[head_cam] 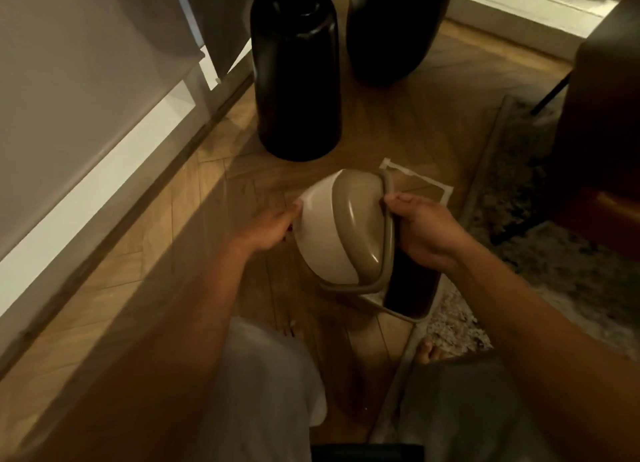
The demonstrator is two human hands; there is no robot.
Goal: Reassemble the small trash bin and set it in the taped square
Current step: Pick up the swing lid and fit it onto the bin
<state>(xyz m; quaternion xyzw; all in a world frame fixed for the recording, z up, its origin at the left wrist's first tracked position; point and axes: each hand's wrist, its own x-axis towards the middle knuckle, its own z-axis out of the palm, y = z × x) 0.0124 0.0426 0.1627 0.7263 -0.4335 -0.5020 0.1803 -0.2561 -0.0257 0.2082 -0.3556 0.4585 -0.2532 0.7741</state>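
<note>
I hold the bin's domed lid (349, 229) tilted in the air: a white dome with a taupe swing flap and taupe rim. My left hand (273, 229) grips the white left edge. My right hand (426, 233) grips the taupe rim on the right. Beneath the lid, the bin body (408, 295) shows a dark inside and a taupe rim, standing on the wood floor. The taped square (422, 179) of white tape lies on the floor just behind the lid, partly hidden by it.
Two thick black furniture legs (298, 80) (394, 28) stand beyond the tape. A white wall and baseboard (104, 170) run along the left. A patterned rug (519, 201) and dark furniture (602, 115) lie to the right. My knees and toes are below.
</note>
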